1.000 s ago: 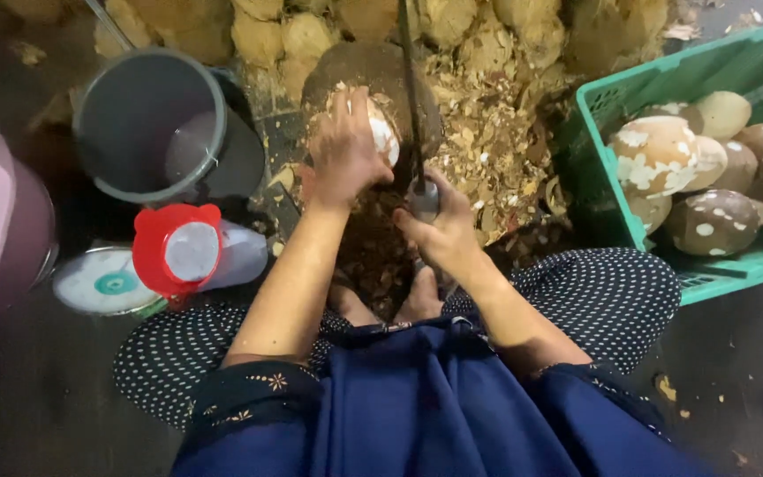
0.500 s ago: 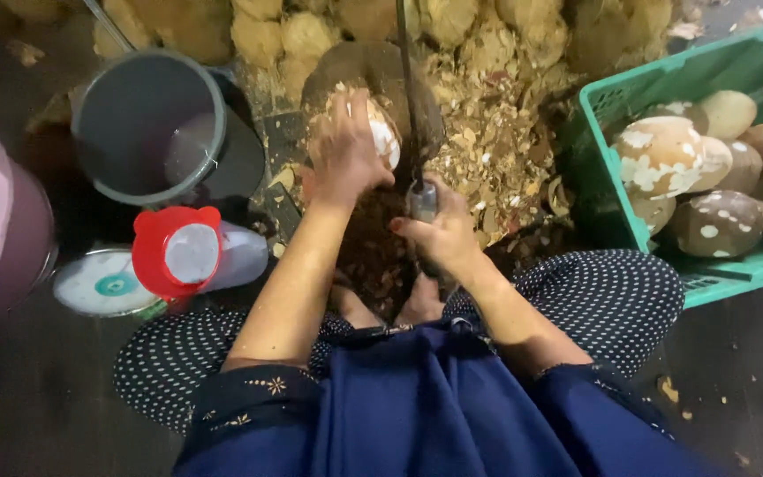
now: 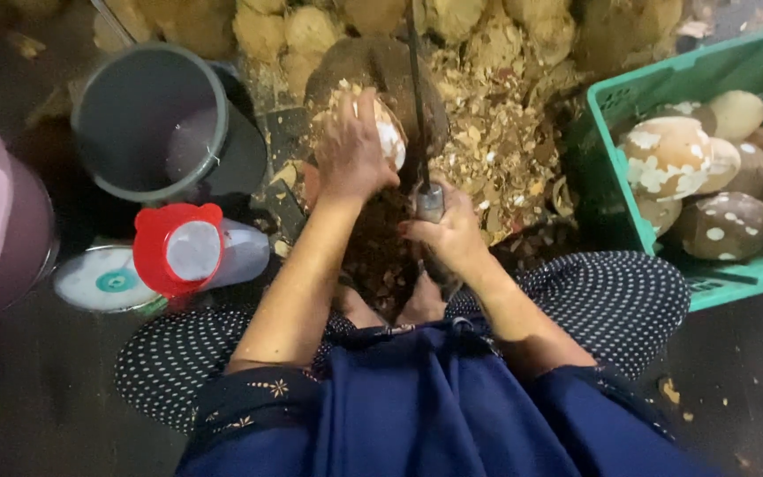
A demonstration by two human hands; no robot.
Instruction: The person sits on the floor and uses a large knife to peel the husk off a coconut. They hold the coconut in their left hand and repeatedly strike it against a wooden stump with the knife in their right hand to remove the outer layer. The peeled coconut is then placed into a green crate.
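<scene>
My left hand (image 3: pixel 351 150) is wrapped over the top of a coconut (image 3: pixel 388 137), fingers curled down its far side, pressing it on a round wooden block (image 3: pixel 373 75). The coconut sits just far of my knees, at the middle of the scene, with a white peeled patch showing on its right side. My right hand (image 3: pixel 448 231) is closed tight around the handle of a knife (image 3: pixel 419 115); the long dark blade runs straight away from me, just right of the coconut and touching or nearly touching it, I cannot tell which. Brown shavings (image 3: pixel 496 141) lie heaped right of the block. Far right stands a green crate (image 3: pixel 611 132) with peeled coconuts in it. To the left are a grey bucket (image 3: pixel 147 124) and, nearer, a jug with a red lid (image 3: pixel 178 247).
</scene>
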